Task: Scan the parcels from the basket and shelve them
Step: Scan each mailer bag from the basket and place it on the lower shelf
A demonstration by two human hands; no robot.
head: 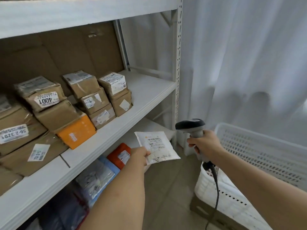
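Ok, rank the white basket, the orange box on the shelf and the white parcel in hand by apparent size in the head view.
1. white basket, partly cut off
2. orange box and white parcel: look alike, and the parcel sits nearer the camera, so unranked

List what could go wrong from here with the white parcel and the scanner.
1. The left hand pinches the white parcel by one corner only; that thin grip may let it slip to the floor.
2. The barcode scanner in the right hand seems aimed left above the label, so the scan may miss.
3. The scanner cable hangs beside the white basket and could snag on its rim.
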